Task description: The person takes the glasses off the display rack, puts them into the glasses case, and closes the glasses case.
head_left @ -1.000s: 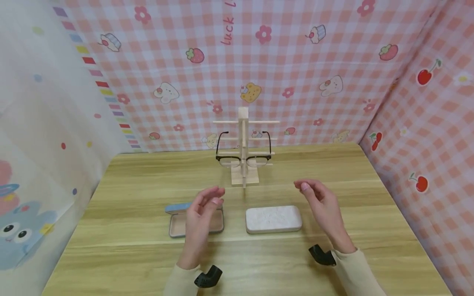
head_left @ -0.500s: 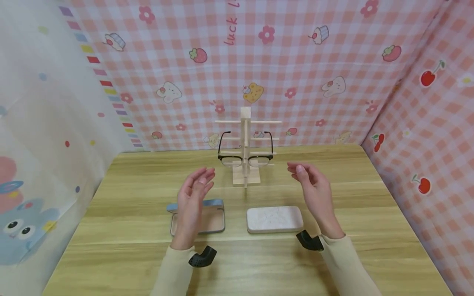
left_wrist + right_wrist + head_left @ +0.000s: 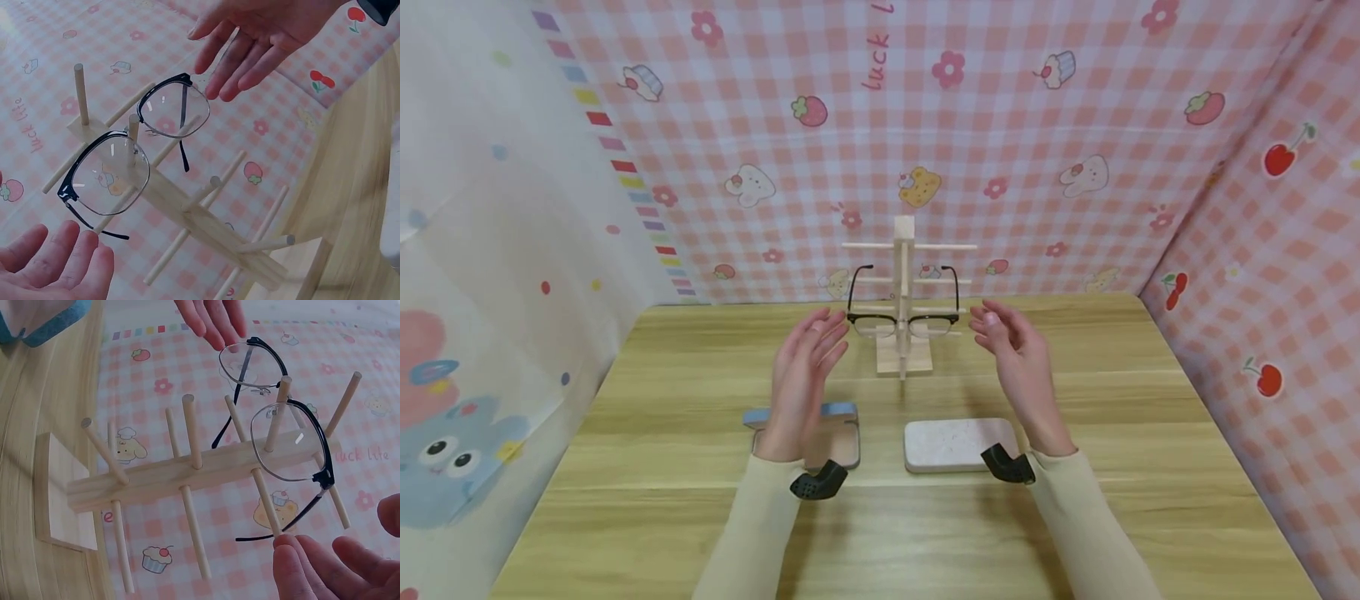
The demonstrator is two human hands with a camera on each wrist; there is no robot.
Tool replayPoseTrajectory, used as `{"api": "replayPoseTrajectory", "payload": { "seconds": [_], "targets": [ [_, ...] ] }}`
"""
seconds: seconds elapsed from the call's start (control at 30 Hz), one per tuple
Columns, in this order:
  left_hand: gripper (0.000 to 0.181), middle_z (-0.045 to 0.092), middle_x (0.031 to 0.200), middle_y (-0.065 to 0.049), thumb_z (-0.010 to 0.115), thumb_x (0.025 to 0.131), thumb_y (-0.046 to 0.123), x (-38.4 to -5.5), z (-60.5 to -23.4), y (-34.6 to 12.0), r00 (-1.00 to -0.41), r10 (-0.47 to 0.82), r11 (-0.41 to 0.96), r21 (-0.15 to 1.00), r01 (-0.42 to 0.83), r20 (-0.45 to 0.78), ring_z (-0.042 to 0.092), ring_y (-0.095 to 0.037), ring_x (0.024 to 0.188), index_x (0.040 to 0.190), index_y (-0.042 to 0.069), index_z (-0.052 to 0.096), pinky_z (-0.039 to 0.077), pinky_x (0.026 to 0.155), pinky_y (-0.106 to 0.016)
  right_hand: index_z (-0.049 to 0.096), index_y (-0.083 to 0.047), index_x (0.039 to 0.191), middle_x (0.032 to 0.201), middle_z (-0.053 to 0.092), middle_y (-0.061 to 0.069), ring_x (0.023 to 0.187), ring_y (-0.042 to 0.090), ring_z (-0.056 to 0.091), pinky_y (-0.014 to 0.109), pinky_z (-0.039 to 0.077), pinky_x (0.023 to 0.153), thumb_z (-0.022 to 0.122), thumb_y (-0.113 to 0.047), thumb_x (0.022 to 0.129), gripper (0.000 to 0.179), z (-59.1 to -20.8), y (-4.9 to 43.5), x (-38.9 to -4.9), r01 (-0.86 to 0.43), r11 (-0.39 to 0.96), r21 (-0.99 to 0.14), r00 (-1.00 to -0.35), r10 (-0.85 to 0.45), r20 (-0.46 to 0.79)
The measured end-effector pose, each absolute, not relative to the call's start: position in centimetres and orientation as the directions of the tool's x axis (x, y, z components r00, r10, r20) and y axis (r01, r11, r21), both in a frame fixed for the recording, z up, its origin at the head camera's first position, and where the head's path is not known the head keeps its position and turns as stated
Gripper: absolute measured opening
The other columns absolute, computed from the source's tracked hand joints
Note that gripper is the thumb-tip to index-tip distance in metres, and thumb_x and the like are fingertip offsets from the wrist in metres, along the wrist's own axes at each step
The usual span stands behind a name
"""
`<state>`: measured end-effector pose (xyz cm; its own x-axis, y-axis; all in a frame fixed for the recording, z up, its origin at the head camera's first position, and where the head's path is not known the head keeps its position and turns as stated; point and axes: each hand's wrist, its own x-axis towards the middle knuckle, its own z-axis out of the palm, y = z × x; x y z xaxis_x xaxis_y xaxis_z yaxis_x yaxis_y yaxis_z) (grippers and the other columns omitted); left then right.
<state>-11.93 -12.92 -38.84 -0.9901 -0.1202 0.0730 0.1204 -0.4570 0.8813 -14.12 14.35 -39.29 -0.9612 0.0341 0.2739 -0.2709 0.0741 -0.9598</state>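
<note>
Black half-rim eyeglasses point(image 3: 934, 326) hang on the pegs of a pale wooden display stand point(image 3: 905, 229), lenses facing me and temples pointing back. My left hand point(image 3: 801, 375) hovers at the left end of the frame, fingers loosely extended and holding nothing. On the opposite side my right hand point(image 3: 1022, 371) is raised with relaxed fingers near the right hinge. Both wrist views show the fingertips close to the outer corners of the glasses. Below my left hand lies an open blue eyeglass case point(image 3: 842, 446), partly covered by that hand.
A closed white case point(image 3: 951, 442) lies on the wooden table point(image 3: 880, 542), right of the blue one and partly behind the black wrist mount point(image 3: 1007, 465). Behind the stand rises a pink checked cloth point(image 3: 865, 142); more cloth walls flank the table.
Both hands have moved forward and inward, from above the cases up to the two sides of the glasses. The glasses and stand keep their place on the table.
</note>
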Motion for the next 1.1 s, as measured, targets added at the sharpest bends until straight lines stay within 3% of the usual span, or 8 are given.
{"api": "replayPoseTrajectory", "payload": {
  "seconds": [0.13,0.3,0.43,0.57,0.87,1.1],
  "targets": [
    [0.042,0.053,0.143,-0.027,0.051,0.108,0.014,-12.8,-38.5,-12.9,-0.993,-0.107,-0.46,0.883,0.091,0.047,0.057,-0.032,0.129,0.145,-0.005,0.046,0.044,0.115,-0.045,0.052,0.006,0.143,0.136,0.064,0.022,0.119,0.033,0.066,0.028,0.057,0.097,0.054,-0.03,0.11,0.049,-39.2,13.7,-14.7,-0.241,0.042,-0.97,-0.97,0.015,0.242],
    [0.043,0.056,0.136,-0.019,0.054,0.108,0.013,-13.7,-38.3,-12.8,-0.996,-0.092,-0.442,0.896,0.034,-0.008,0.06,-0.025,0.119,0.146,-0.005,0.046,0.049,0.11,-0.037,0.053,0.008,0.142,0.132,0.064,0.025,0.108,0.021,0.069,0.028,0.058,0.095,0.057,-0.025,0.108,0.047,-39.2,13.1,-15.2,-0.213,0.015,-0.977,-0.977,0.001,0.213],
    [0.046,0.059,0.124,-0.011,0.057,0.106,0.012,-14.3,-38.3,-12.7,-0.996,-0.087,-0.441,0.898,0.012,-0.029,0.062,-0.019,0.107,0.146,-0.007,0.046,0.052,0.105,-0.034,0.054,0.007,0.141,0.129,0.064,0.027,0.099,0.012,0.07,0.027,0.059,0.092,0.059,-0.021,0.107,0.045,-39.1,12.8,-15.4,-0.201,-0.005,-0.979,-0.98,0.0,0.201],
    [0.044,0.061,0.109,-0.007,0.06,0.104,0.009,-14.8,-38.2,-12.6,-0.996,-0.087,-0.444,0.896,0.013,-0.028,0.062,-0.016,0.096,0.143,-0.01,0.048,0.055,0.098,-0.03,0.057,0.006,0.14,0.125,0.067,0.027,0.095,0.013,0.07,0.028,0.06,0.09,0.061,-0.018,0.106,0.042,-39.0,12.5,-15.7,-0.203,-0.01,-0.979,-0.979,0.002,0.203],
    [0.036,0.065,0.107,-0.009,0.06,0.101,-0.002,-15.1,-38.1,-12.5,-0.993,-0.108,-0.46,0.888,0.002,-0.053,0.067,-0.015,0.091,0.136,-0.008,0.055,0.058,0.09,-0.026,0.061,0.006,0.134,0.12,0.069,0.027,0.097,0.027,0.071,0.029,0.061,0.088,0.063,-0.008,0.104,0.034,-38.6,11.9,-15.7,-0.213,-0.042,-0.976,-0.977,0.007,0.213],
    [0.033,0.07,0.107,-0.012,0.062,0.1,-0.005,-14.8,-38.0,-12.6,-0.992,-0.119,-0.486,0.874,0.024,-0.039,0.069,-0.017,0.093,0.132,-0.007,0.058,0.058,0.089,-0.026,0.061,0.006,0.135,0.12,0.069,0.026,0.095,0.018,0.071,0.03,0.061,0.089,0.063,-0.008,0.103,0.035,-38.2,11.9,-15.6,-0.215,-0.045,-0.976,-0.977,0.005,0.215]
  ]
}}
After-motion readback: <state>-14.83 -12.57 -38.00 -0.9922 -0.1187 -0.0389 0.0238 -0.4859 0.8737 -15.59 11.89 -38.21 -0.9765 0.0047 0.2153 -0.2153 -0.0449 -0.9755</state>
